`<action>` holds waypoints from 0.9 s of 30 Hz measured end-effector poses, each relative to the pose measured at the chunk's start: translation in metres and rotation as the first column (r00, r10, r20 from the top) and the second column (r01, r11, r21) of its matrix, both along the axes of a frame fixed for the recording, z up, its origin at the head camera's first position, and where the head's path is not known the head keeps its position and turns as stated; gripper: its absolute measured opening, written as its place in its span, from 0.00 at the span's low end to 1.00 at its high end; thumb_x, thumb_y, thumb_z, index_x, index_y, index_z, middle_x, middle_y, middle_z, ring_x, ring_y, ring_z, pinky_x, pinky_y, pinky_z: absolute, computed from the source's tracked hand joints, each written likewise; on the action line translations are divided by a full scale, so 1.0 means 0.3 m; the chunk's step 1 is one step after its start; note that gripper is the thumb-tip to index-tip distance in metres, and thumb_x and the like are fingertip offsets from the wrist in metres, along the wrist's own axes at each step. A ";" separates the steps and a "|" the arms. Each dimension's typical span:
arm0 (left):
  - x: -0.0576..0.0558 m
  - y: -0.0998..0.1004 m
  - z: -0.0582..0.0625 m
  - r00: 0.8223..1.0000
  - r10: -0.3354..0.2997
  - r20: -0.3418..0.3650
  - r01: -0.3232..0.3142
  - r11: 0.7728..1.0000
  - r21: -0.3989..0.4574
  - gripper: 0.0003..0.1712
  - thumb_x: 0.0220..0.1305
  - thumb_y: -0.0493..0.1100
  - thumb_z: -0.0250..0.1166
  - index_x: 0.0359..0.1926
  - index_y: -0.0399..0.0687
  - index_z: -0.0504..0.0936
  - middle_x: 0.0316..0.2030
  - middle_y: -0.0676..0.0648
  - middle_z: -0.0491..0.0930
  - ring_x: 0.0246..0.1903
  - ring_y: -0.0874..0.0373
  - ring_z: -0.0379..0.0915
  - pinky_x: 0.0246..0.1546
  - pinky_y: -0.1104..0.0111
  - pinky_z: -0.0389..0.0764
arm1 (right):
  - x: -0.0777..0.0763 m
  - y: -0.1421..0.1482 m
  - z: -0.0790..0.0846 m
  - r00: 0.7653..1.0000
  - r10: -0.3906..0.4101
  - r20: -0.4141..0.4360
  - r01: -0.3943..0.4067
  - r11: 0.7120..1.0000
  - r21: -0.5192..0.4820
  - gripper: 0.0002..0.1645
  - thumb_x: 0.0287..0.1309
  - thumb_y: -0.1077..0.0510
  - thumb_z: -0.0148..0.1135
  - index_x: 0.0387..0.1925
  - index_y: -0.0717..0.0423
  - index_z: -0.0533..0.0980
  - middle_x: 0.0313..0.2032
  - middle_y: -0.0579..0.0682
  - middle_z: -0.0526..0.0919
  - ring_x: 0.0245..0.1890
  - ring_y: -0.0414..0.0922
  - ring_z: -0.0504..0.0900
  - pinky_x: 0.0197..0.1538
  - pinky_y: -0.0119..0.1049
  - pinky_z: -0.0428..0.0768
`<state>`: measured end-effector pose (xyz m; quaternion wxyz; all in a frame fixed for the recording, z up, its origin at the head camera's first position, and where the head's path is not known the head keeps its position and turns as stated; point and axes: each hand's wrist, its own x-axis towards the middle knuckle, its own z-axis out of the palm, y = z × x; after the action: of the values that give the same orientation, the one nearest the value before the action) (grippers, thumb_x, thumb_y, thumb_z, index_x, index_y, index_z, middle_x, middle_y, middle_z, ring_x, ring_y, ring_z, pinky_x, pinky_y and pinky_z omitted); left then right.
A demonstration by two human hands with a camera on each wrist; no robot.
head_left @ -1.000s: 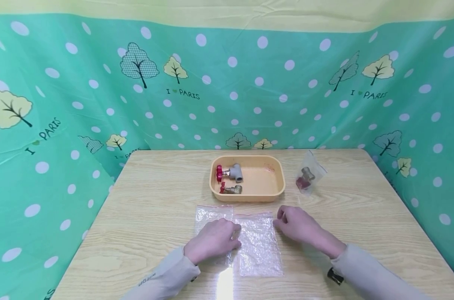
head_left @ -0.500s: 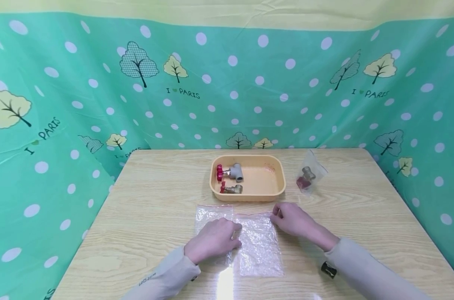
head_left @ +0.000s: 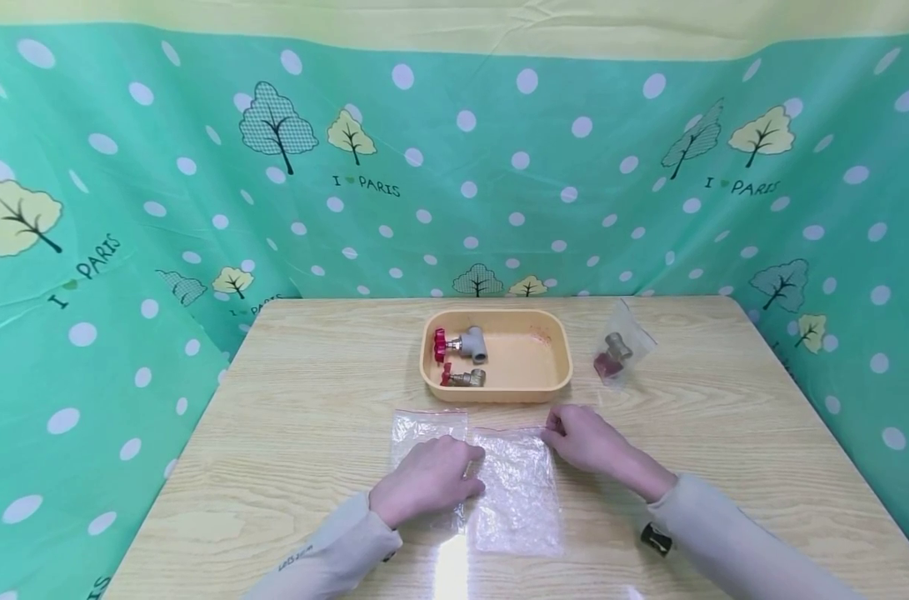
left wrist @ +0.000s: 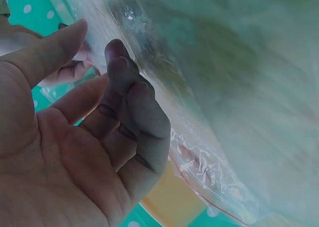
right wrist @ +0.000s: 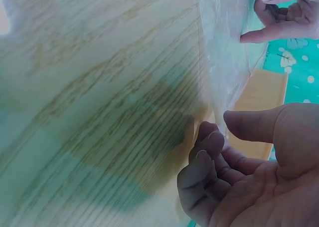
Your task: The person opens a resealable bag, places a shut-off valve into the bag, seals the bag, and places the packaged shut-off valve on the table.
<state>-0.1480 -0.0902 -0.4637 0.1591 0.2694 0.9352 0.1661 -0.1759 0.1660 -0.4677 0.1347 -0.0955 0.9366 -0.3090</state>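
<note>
Two clear zip bags with red seal lines lie flat side by side on the table. My left hand (head_left: 427,477) lies over the left zip bag (head_left: 412,429), partly hiding it. Its loosely bent fingers touch the left edge of the right zip bag (head_left: 517,496), thumb and forefinger apart. At that bag's top right corner, my right hand (head_left: 592,442) pinches the film between thumb and forefinger. In the right wrist view, the bag's corner (right wrist: 219,102) runs down to the right thumb (right wrist: 251,124).
Behind the bags stands a beige tray (head_left: 499,397) holding a grey valve with a red handwheel (head_left: 472,343) and a smaller metal valve (head_left: 465,379). Right of it is a filled zip bag (head_left: 613,354) with a red-handled valve inside. A green patterned curtain (head_left: 439,200) surrounds the table.
My right hand has moved slightly left onto the right bag's top corner. That bag's lower edge has shifted a little to the left. The left hand has hardly moved.
</note>
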 end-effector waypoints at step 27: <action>0.007 0.006 -0.006 1.000 0.016 0.011 -0.017 0.994 0.105 0.27 0.67 0.47 0.73 0.64 0.43 0.83 0.14 0.58 0.69 0.15 0.66 0.64 0.20 0.71 0.73 | 0.046 0.016 0.049 1.000 -0.015 0.002 0.016 0.997 -0.069 0.05 0.67 0.66 0.64 0.33 0.57 0.79 0.23 0.47 0.77 0.22 0.43 0.75 0.24 0.34 0.75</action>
<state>-0.1460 -0.0883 -0.4656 0.1481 0.2689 0.9265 0.2176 -0.1621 0.1709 -0.4531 0.1298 -0.0926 0.9259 -0.3424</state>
